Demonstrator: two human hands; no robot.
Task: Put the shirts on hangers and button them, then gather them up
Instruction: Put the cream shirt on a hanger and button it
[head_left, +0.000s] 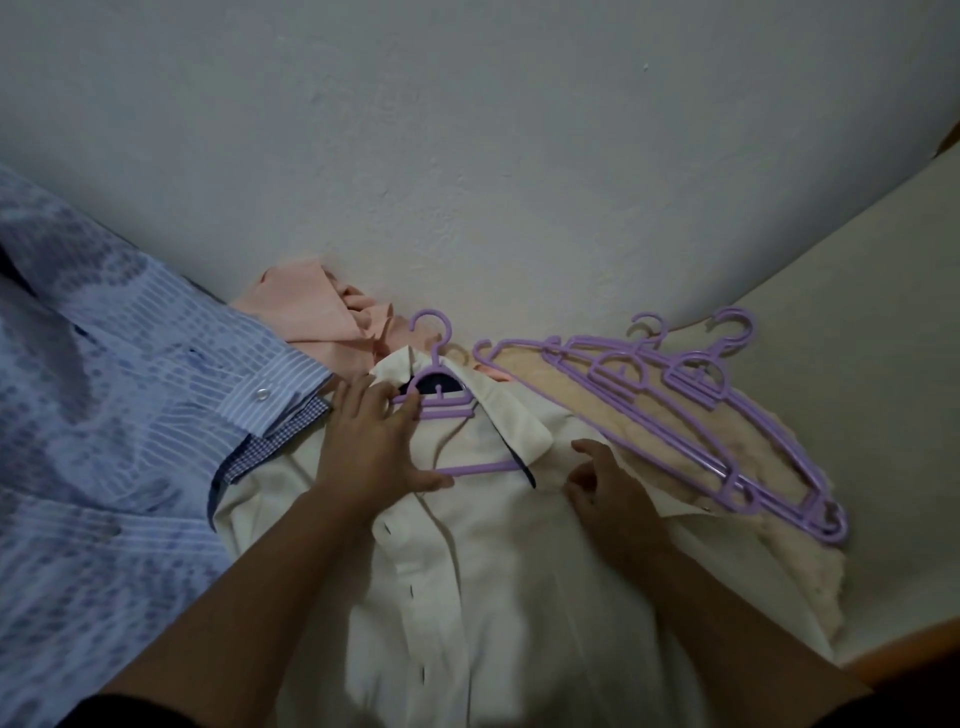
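Hanger (447, 415) sits inside the cream shirt (467, 571) near the surface's back edge, bar crosswise between the hands, left hand (374, 441) spread flat on it, right hand (608, 483) pinching the collar alongside.

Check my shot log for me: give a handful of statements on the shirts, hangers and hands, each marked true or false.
1. A purple hanger sits inside the cream shirt. True.
2. The left hand lies on the blue patterned shirt. False: it rests on the cream shirt at the hanger.
3. Spare purple hangers lie stacked to the right of the collar. True.
4. The right hand holds a spare hanger. False: it pinches the cream shirt's fabric below the collar.
5. The peach shirt hangs on a hanger. False: it lies crumpled by the wall.
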